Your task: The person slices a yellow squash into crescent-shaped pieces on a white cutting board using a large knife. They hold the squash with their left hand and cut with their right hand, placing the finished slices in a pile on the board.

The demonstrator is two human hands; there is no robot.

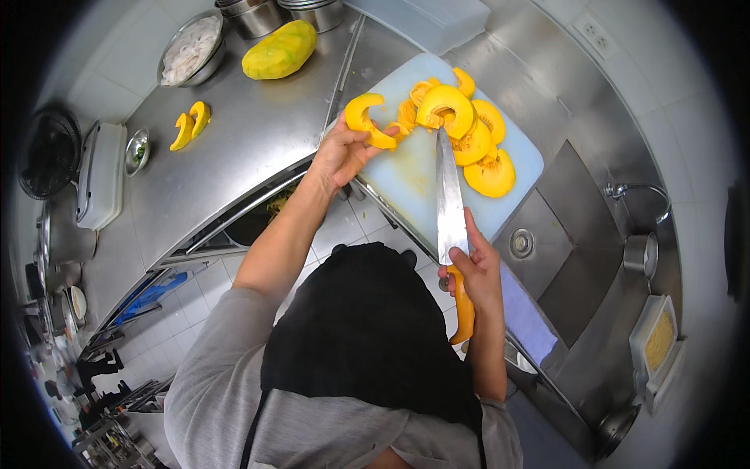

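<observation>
My left hand (345, 149) holds a curved slice of yellow pumpkin (358, 111) above the left edge of a pale blue cutting board (404, 193). In my right hand (477, 264) is a large kitchen knife (451, 205), gripped by its orange handle with the thumb near the blade's heel. The blade points away from me over the board, its tip by a ring-shaped piece of pumpkin (448, 102). Several more peeled pumpkin pieces (491, 173) lie heaped there, some with seeds and stringy pulp showing. Scraps of pulp (407, 114) sit left of the heap.
On the steel counter (234, 135) at left are a peeled, whole yellow-green fruit (280, 50), a bowl of whitish strips (193, 50), two pumpkin slices (190, 126) and a small metal bowl (137, 152). A steel sink (556, 246) with a faucet (638, 192) adjoins the board's right side.
</observation>
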